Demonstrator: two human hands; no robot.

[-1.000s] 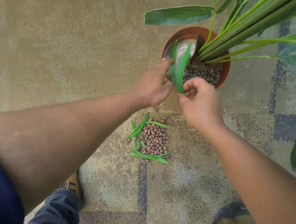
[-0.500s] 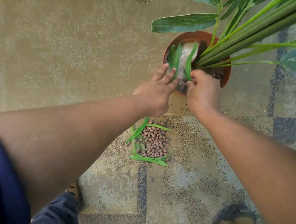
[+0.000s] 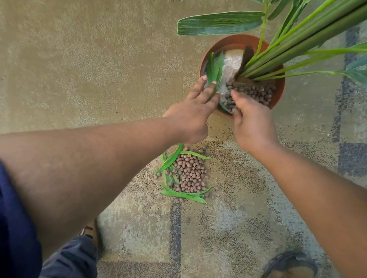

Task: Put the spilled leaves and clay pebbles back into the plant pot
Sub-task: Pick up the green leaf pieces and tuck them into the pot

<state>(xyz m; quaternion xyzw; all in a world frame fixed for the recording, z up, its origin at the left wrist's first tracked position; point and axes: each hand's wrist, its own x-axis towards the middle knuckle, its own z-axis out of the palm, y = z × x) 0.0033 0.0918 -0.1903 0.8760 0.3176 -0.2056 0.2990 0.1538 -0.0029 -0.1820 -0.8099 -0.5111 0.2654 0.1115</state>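
The left hand [image 3: 194, 115] reaches with straight, spread fingers [image 3: 200, 86] touching the green leaves [image 3: 215, 68] in the terracotta pot [image 3: 279, 90]. The right hand [image 3: 253, 123] hovers over the pot's near rim, fingers loose, holding nothing.

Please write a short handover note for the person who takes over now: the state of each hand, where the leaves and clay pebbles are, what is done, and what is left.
Left hand: open, fingers straight, touching the loose leaves that lie inside the plant pot.
Right hand: open, fingers relaxed over the near rim, holding nothing that I can see.
Done: a few leaves are in the pot, beside the pebbles already there.
Left: the pile of clay pebbles and the spilled leaves around it are on the carpet, below the hands.
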